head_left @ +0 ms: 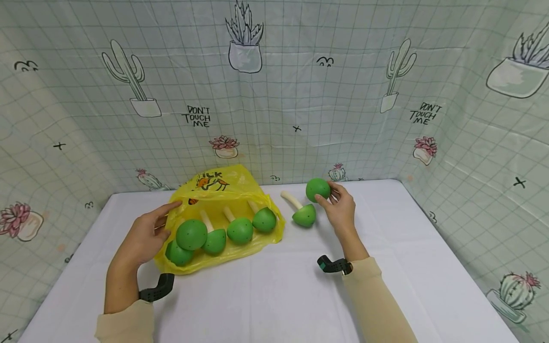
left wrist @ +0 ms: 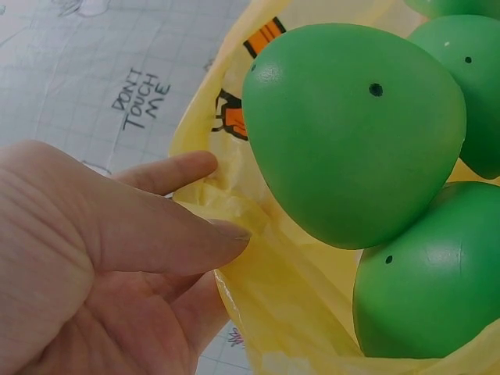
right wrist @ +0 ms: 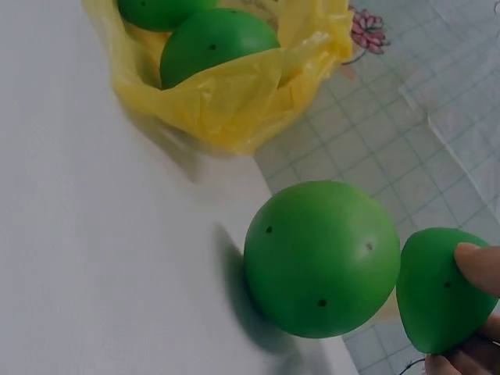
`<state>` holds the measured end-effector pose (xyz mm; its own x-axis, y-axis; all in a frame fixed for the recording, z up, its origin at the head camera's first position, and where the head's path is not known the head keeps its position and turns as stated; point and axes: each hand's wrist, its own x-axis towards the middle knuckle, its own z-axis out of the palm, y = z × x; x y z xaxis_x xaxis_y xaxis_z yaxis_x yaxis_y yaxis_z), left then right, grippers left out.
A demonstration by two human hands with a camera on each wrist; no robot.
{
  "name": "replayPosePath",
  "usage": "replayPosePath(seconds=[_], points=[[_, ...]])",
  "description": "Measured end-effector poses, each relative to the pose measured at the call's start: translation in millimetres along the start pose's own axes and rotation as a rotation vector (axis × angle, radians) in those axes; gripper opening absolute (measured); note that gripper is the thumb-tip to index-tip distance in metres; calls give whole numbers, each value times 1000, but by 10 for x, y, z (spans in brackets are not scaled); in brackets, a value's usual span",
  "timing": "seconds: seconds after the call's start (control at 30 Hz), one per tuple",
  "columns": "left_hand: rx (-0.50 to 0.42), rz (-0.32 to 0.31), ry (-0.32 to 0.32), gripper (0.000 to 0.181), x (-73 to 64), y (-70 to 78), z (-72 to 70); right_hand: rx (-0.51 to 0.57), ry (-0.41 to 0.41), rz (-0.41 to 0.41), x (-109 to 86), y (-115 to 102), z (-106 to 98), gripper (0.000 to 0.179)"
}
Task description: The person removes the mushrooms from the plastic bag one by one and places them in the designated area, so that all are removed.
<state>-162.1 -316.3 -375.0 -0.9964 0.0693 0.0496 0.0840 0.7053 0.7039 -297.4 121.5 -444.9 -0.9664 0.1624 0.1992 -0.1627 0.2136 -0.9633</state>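
Note:
My left hand (head_left: 139, 238) pinches the left edge of a yellow plastic bag (head_left: 240, 183) between thumb and fingers. The bag lies with its mouth facing me, and inside are several toy mushrooms with dotted green caps and pale stems; one cap (head_left: 191, 234) rests on top of the others at the left. To the bag's right, my right hand (head_left: 340, 209) holds another green mushroom (head_left: 317, 189) by its cap, its stem hidden. Just below that, a mushroom (head_left: 304, 216) lies on the table with its stem toward the back left.
A white cloth covers the table (head_left: 266, 300). Behind and at both sides hangs a checked curtain (head_left: 274, 95) printed with cacti and lettering. Each wrist wears a black camera mount, including one on the right wrist (head_left: 334, 265).

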Motion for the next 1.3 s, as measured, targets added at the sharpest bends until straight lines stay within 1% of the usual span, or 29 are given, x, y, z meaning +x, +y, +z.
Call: replayPosePath(seconds=[0.23, 0.33, 0.47, 0.6, 0.83, 0.93, 1.13, 1.3], points=[[4, -4, -1, 71, 7, 14, 9, 5, 11, 37, 23, 77, -31, 61], [11, 1, 1, 72, 7, 11, 2, 15, 13, 38, 29, 93, -53, 60], [7, -9, 0, 73, 5, 22, -3, 5, -2, 40, 42, 99, -98, 60], [5, -13, 0, 72, 3, 33, -2, -45, -36, 73, 64, 87, -170, 64], [9, -16, -3, 72, -2, 22, -14, -190, -156, 173, 85, 12, -288, 70], [3, -19, -2, 72, -6, 25, -15, -227, -185, 214, 81, 8, -310, 72], [4, -21, -1, 72, -11, 34, -8, -254, -184, 257, 65, 58, -330, 72], [7, -4, -1, 73, -4, 20, -3, -250, -177, 276, 71, 92, -330, 71]])
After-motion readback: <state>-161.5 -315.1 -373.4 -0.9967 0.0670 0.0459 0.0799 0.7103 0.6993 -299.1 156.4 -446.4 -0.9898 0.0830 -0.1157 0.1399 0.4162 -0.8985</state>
